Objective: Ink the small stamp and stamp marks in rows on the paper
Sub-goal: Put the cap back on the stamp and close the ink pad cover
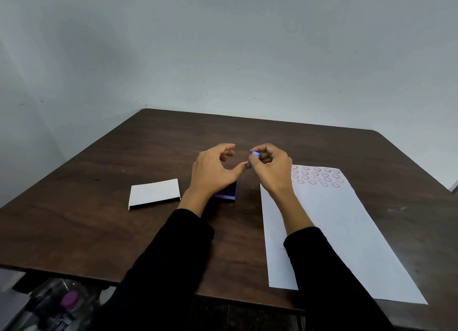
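Note:
My right hand (269,168) pinches a small blue stamp (255,155) between thumb and fingers, lifted above the table's middle. Close to its left, my left hand (213,169) hovers with fingers curled apart and its thumb tip near the stamp, holding nothing. Under the left hand lies a purple ink pad (229,192), mostly hidden. A white sheet of paper (334,231) lies to the right, with three rows of red smiley marks (317,176) at its far end.
A white cardboard sleeve (155,193) lies on the dark wooden table (99,219) to the left of the ink pad. Below the table's near-left edge sit bottles, one with a purple cap (70,301). A pale wall stands behind the table.

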`<state>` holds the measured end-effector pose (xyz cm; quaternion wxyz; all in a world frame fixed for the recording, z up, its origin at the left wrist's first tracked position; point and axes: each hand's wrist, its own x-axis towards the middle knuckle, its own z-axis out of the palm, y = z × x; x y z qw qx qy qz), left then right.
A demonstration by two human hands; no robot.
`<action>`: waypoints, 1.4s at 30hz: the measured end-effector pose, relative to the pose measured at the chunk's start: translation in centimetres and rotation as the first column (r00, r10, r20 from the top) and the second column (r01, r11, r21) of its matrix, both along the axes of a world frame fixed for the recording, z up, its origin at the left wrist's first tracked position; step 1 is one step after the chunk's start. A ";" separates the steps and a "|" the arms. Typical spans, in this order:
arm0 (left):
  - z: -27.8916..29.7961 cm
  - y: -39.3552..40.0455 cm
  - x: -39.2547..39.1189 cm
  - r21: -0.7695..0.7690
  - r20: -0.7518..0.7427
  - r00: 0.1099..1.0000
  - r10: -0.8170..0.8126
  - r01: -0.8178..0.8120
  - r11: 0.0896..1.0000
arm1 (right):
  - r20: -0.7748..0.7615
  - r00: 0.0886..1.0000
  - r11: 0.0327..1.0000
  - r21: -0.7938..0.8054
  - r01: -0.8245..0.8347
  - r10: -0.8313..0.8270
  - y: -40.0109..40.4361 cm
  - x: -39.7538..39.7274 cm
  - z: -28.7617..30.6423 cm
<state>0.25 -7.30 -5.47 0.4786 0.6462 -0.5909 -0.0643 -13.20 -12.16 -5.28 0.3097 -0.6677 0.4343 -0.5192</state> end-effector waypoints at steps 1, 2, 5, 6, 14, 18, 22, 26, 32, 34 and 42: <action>0.0 0.1 0.0 0.006 0.020 1.000 -0.012 0.011 1.000 | -0.042 0.999 1.000 -0.002 -0.006 0.006 0.0 -0.2 0.1; 0.0 0.2 0.0 0.008 0.025 0.999 -0.022 0.022 1.000 | -0.087 0.996 1.000 -0.003 -0.011 0.011 -0.1 -0.4 0.1; 0.0 0.2 0.4 -0.022 -0.054 0.998 -0.022 0.021 1.000 | -0.187 0.982 1.000 0.018 -0.024 0.027 -0.2 -0.8 0.0; 0.0 0.2 0.6 -0.034 -0.086 0.996 -0.007 0.004 0.999 | -0.213 0.976 0.999 0.032 -0.034 0.040 -0.1 -0.9 -0.1; -0.3 -0.1 0.8 -0.045 -0.124 0.991 0.053 -0.059 0.997 | -0.397 0.912 0.994 0.016 -0.107 0.105 -0.2 -1.0 -0.3; -0.5 -0.3 1.0 -0.064 -0.116 0.990 0.073 -0.081 0.995 | -0.435 0.895 0.995 0.032 -0.098 0.102 -0.5 -1.0 -0.6; -0.5 0.0 0.8 -0.106 -0.115 0.986 0.116 -0.129 0.986 | -0.436 0.893 0.993 0.038 -0.109 0.115 -0.7 -0.9 -0.7; -0.1 1.3 0.5 -0.180 -0.174 0.967 0.186 -0.217 0.959 | -0.276 0.960 0.997 -0.059 -0.058 0.040 -0.4 -0.7 0.1; 0.4 5.8 2.4 -0.289 -0.226 0.914 0.336 -0.393 0.873 | -0.007 0.997 0.973 -0.220 0.070 -0.074 1.2 0.3 1.7; 0.5 7.4 3.6 -0.260 -0.255 0.877 0.406 -0.467 0.845 | 0.007 0.997 0.968 -0.241 0.074 -0.074 2.4 1.6 2.2; -0.8 12.4 6.0 0.183 -0.126 0.769 0.626 -0.603 0.777 | -0.537 0.843 0.962 -0.221 -0.162 0.019 9.5 8.7 -0.7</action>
